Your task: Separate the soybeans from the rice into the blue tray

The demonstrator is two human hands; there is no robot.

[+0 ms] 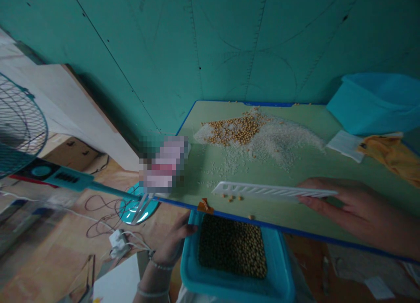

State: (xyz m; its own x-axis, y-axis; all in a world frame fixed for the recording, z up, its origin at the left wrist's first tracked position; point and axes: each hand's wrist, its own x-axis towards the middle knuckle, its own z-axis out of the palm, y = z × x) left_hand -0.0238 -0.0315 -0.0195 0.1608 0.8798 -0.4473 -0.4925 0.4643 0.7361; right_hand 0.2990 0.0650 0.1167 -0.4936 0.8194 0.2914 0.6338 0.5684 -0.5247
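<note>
My right hand (351, 206) pinches one end of a thin white slotted plastic strip (262, 190), held on edge over the board near its front edge. Several loose yellowish beans (230, 199) lie just in front of the strip. My left hand (173, 239) grips the left rim of a blue plastic tub (280, 268) below the board's front edge. Inside the tub are many round beans (246, 246), partly in shadow. Farther back on the pale green board (183, 193), a pile of yellowish beans (239, 130) is mixed with small white grains (282, 139).
At the right stands a blue bin (370, 106), with a yellow cloth (393, 156) and a white packet (346, 145) before it. A pixelated object (166, 165) sits on the board's left edge. Left are a fan (70, 179), a power strip (118, 243) and cables. A green wall (223, 40) rises behind.
</note>
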